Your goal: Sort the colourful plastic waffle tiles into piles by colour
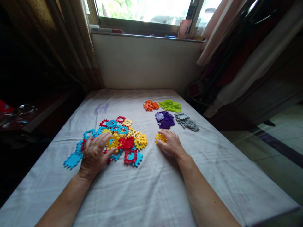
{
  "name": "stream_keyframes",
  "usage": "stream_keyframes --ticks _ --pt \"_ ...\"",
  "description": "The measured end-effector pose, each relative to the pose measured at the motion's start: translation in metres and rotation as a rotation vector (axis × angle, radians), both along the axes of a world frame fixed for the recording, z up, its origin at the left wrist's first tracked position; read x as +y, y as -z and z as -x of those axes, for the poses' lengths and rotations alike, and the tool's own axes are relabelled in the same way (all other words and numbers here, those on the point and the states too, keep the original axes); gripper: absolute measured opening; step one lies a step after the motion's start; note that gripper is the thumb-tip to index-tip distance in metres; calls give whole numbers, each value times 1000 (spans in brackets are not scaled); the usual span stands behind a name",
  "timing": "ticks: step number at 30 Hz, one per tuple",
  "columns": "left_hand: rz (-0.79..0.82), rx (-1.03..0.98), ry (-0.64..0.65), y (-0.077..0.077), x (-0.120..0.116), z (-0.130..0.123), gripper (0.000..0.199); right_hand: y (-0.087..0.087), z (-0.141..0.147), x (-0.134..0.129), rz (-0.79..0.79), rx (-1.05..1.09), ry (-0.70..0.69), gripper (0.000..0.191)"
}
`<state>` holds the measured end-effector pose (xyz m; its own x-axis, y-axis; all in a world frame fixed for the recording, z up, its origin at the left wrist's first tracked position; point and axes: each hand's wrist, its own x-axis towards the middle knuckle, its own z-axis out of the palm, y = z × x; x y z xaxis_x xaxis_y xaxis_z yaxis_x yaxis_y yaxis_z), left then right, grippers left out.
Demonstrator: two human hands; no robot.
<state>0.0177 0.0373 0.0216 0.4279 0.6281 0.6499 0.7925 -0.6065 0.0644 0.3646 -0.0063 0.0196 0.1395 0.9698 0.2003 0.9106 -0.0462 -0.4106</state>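
A mixed pile of flat, notched plastic interlocking tiles in blue, red and yellow lies left of centre on the cloth. My left hand (95, 154) rests on the pile's left side, thumb and fingers apart, partly covering the pieces; nothing shows gripped in it. Near its thumb is a yellow tile (112, 142). To the right of the pile, my right hand (172, 144) pinches another yellow tile (160, 137) just at the cloth. Red tiles (129, 143) and a blue tile (73, 160) lie among the mixed pieces.
Beyond my right hand are sorted groups: purple tiles (165, 120), grey tiles (187, 121), orange tiles (151, 105) and lime green tiles (169, 106). A pale cloth (146, 195) covers the table, which meets a wall (146, 61) below a window. A pink cup (184, 29) stands on the sill.
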Motion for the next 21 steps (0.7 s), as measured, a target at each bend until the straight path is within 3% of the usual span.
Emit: stream_keyframes --ticks 4,8,11,14,17,19,21 --pt "40 -26 44 1 -7 -8 54 -3 6 0 -8 25 -42 40" --pt "125 -49 91 4 -16 -21 59 -12 17 -1 -229 33 -5 37" --pt "186 -58 117 5 -23 -28 58 -24 46 -9 -361 12 -205 35" --pt "254 -64 141 5 -27 -32 51 -30 79 -16 -389 -36 -474 26" --pt "302 -51 199 5 -28 -32 44 -28 96 -18 -400 -27 -610 21" --pt "285 -53 225 5 -27 -32 46 -26 93 -16 -377 38 -611 23" --pt "239 -54 224 5 -26 -31 54 -25 79 -12 -353 159 -493 22"
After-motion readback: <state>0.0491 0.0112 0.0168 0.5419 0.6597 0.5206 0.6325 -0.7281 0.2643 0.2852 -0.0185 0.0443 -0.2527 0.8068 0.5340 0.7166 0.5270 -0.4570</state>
